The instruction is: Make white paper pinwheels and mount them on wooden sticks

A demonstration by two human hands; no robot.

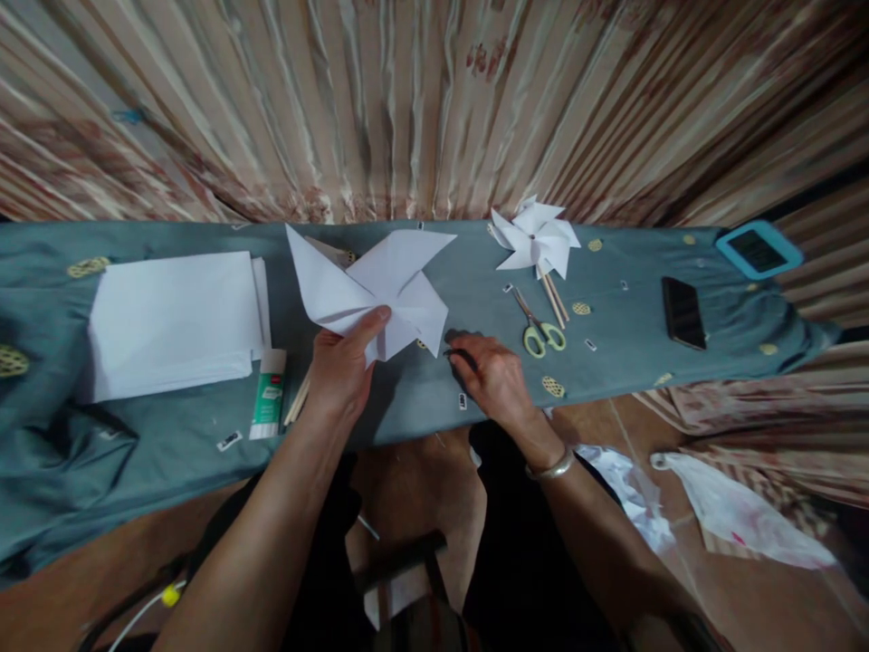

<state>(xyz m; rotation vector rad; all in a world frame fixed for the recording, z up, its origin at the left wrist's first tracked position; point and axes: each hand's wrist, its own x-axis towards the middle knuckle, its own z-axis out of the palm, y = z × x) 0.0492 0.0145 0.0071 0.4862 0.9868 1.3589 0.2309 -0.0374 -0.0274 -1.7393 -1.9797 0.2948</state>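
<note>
My left hand (343,367) holds a white paper pinwheel (370,285) up above the grey-blue table cloth (434,389), thumb pressed on its lower middle. My right hand (492,376) rests on the cloth just right of it, fingers curled around a small dark object that I cannot identify. A finished white pinwheel (536,237) on wooden sticks (555,299) lies at the back right. Yellow-handled scissors (539,328) lie just right of my right hand.
A stack of white paper (173,321) lies at the left, a green-and-white glue stick (270,394) and thin sticks (297,400) beside it. A black phone (682,311) and a blue-cased device (758,249) lie at the right. Crumpled paper and a plastic bag (740,512) are on the floor.
</note>
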